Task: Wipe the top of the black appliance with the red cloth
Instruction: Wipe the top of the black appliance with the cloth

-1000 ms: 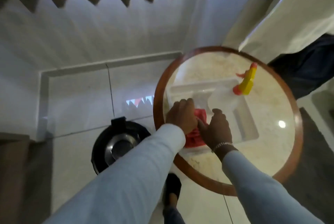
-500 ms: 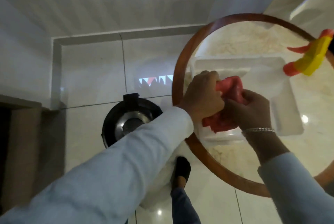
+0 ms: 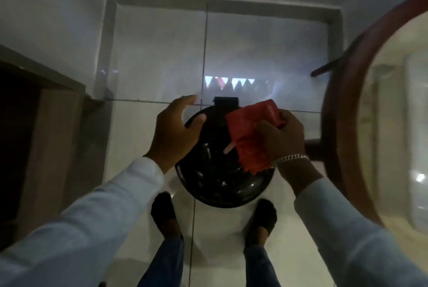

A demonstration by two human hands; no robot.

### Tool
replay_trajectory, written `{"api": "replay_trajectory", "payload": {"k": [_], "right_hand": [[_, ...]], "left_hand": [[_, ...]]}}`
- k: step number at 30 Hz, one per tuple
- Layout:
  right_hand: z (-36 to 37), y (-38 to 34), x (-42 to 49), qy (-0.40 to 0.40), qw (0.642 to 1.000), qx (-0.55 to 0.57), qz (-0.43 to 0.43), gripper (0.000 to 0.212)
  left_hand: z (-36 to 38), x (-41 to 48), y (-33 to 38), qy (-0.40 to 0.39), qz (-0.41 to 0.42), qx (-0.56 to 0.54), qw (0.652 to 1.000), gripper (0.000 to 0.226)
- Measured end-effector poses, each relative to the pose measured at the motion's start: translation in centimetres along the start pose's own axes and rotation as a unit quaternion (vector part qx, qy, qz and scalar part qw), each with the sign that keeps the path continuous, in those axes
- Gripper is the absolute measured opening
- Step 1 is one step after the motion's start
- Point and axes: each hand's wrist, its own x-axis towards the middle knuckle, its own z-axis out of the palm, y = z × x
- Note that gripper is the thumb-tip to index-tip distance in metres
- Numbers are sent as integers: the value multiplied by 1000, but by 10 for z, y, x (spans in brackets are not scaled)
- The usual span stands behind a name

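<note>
A round black appliance (image 3: 222, 184) with a glossy top stands on the pale tiled floor straight below me, between my feet. My right hand (image 3: 281, 133) is closed on a folded red cloth (image 3: 251, 133), which hangs over the right part of the appliance's top; whether it touches the surface I cannot tell. At the appliance's upper left rim my left hand (image 3: 176, 131) has its fingers spread and holds nothing. A black tab (image 3: 225, 102) sticks out at the far edge of the appliance.
A round table with a dark wooden rim (image 3: 338, 124) and pale stone top stands close at the right. A brown wooden cabinet (image 3: 39, 147) is at the left. A wall and grey skirting (image 3: 108, 43) border the floor ahead.
Both hands left the white tray on the table and swung left over the appliance. The right hand carried the red cloth along; the left hand let go of it and opened.
</note>
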Motion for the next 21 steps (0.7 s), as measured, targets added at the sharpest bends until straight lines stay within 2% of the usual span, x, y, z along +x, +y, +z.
{"api": "replay_trajectory", "payload": {"k": [2, 4, 5, 7, 9, 11, 13, 15, 20, 21], "right_hand": [[22, 17, 20, 22, 999, 24, 35, 23], [41, 32, 33, 24, 999, 31, 35, 32], [47, 39, 36, 26, 999, -1, 18, 39], [56, 58, 39, 41, 989, -129, -61, 60], [61, 71, 39, 56, 957, -236, -162, 70], [67, 74, 40, 35, 934, -274, -227, 70], [81, 79, 41, -13, 907, -332, -258, 75], [94, 87, 39, -30, 868, -411, -279, 80], [80, 111, 33, -11, 798, -469, -378, 62], [76, 110, 37, -8, 803, -465, -373, 62]], "left_hand": [[-5, -5, -56, -64, 3, 59, 996, 80], [-2, -10, -101, -189, 50, 131, 972, 113], [1, -11, -117, -240, 82, 173, 952, 124], [11, -8, -138, -292, 126, 229, 920, 135], [22, 0, -145, -302, 160, 240, 909, 140], [33, 8, -143, -277, 206, 235, 909, 144], [43, 13, -142, -258, 243, 224, 908, 145], [48, 16, -146, -254, 245, 200, 914, 147], [51, 19, -161, -227, 296, 206, 905, 139], [52, 19, -163, -217, 303, 208, 904, 135]]}}
